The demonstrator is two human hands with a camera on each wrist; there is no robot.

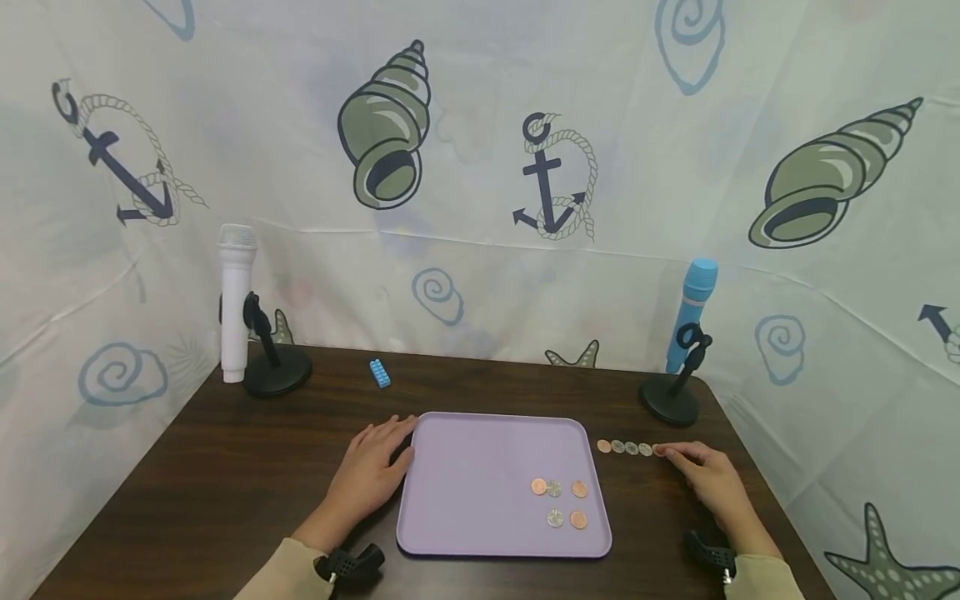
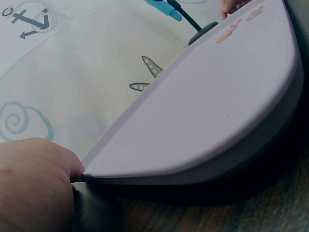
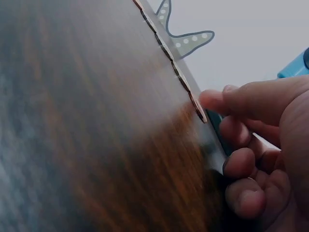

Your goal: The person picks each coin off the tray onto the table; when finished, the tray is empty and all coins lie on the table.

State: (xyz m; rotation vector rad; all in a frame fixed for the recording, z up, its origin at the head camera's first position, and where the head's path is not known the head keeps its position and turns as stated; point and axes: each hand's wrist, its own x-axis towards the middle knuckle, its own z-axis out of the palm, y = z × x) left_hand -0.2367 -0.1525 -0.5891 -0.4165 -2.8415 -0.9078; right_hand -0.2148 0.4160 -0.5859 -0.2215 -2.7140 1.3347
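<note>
Two hands at a lilac tray on a dark wooden bench.

The left hand (image 1: 372, 467) rests flat against the left edge of the tray (image 1: 480, 475), which lies near the bench's (image 1: 210, 492) front edge and holds five coins (image 1: 558, 500) toward its right side. The right hand (image 1: 712, 479) touches the right end of a row of coins (image 1: 624, 447) lying on the bench just right of the tray. A blue brick (image 1: 379, 372) lies near the back edge, between a white microphone (image 1: 236, 300) and a blue microphone (image 1: 692, 312) on stands at the back corners.
</note>
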